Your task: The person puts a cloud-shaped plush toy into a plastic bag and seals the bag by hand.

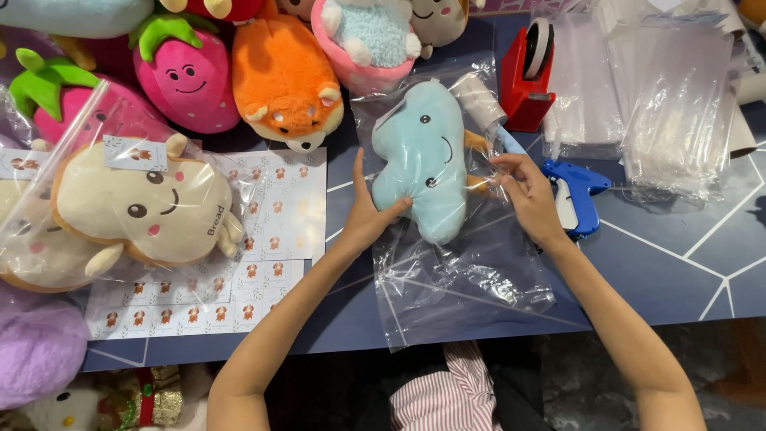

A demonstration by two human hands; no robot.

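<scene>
Left hand (369,214) grips the blue plush (427,156); right hand (528,195) pinches its clear bag (463,271).

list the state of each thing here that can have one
blue plush: inside the clear bag, bag mouth open toward the person
left hand: grip closed on the plush's lower edge
right hand: pinching the bag film beside the plush
bread plush: bagged, label on top
tape dispenser: upright, roll loaded
tagging gun: lying flat, untouched
</scene>
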